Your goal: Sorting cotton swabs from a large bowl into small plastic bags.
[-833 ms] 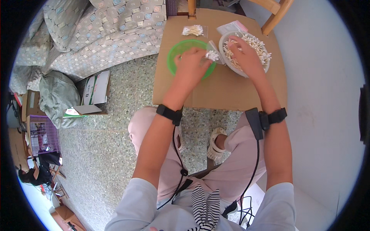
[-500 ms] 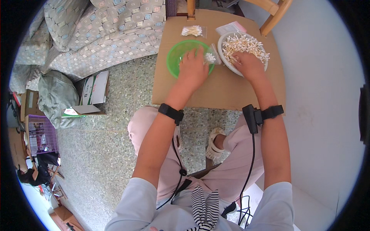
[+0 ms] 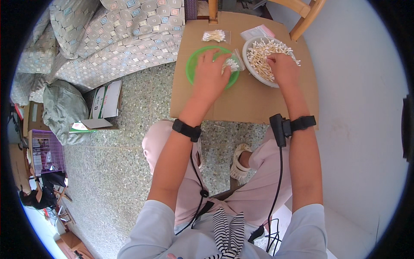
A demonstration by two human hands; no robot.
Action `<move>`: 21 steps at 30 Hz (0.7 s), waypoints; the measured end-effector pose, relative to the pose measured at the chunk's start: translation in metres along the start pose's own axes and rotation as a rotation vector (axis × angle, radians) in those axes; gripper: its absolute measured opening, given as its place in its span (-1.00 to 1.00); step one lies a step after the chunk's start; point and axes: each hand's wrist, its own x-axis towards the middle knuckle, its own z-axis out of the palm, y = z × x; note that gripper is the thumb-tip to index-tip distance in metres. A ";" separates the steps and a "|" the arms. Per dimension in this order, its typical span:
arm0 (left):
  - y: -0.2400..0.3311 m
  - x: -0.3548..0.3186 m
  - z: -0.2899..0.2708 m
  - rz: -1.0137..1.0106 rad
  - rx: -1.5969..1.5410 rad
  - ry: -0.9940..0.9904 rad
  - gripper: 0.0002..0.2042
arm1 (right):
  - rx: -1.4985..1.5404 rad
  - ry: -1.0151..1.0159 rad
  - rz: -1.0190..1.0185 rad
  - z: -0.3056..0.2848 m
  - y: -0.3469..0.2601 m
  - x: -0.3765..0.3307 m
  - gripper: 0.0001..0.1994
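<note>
Swabs (image 3: 261, 56) are lying heaped in the white bowl (image 3: 245, 54), and here the right hand (image 3: 285, 71) is curling in over them! That grip is hiding its tips, so I cannot tell whether it is pinching one. Across the cardboard sheet (image 3: 246, 103), the left hand (image 3: 210, 71) is hovering over the green bowl (image 3: 189, 69) and blocking much of it; thumb and forefinger are standing apart beside a clear bag of swabs (image 3: 231, 65), which is sitting at the bowl's right side, but I cannot tell if that grip is clamping it. Beyond, a second filled bag (image 3: 214, 36) is lying flat, a pink-edged packet (image 3: 258, 32) is resting behind the white bowl, and a wooden frame (image 3: 307, 21) is crowding the far corner. Down on the floor (image 3: 142, 103), a white box (image 3: 107, 101) is showing printing, too small for reading, beside a grey-green sack (image 3: 64, 110).
</note>
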 end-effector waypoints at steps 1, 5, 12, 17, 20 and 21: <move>0.001 0.001 -0.001 0.002 -0.002 0.000 -0.63 | -0.004 0.011 -0.012 -0.001 0.004 0.001 -0.83; 0.004 0.001 -0.005 0.002 -0.004 -0.012 -0.64 | -0.020 0.004 -0.009 -0.010 0.009 0.002 -0.81; 0.034 0.008 -0.019 0.005 -0.234 0.057 -0.72 | 0.094 0.055 -0.084 -0.049 -0.030 -0.028 -0.79; 0.036 0.009 -0.024 0.000 -0.252 -0.096 -0.80 | 0.267 0.009 -0.204 -0.069 -0.065 -0.055 -0.79; 0.037 0.009 -0.022 0.090 -0.265 -0.072 -0.81 | 0.298 0.099 -0.286 -0.073 -0.071 -0.060 -0.82; 0.036 0.009 -0.022 0.179 -0.250 -0.005 -0.81 | 0.301 0.097 -0.287 -0.073 -0.075 -0.060 -0.82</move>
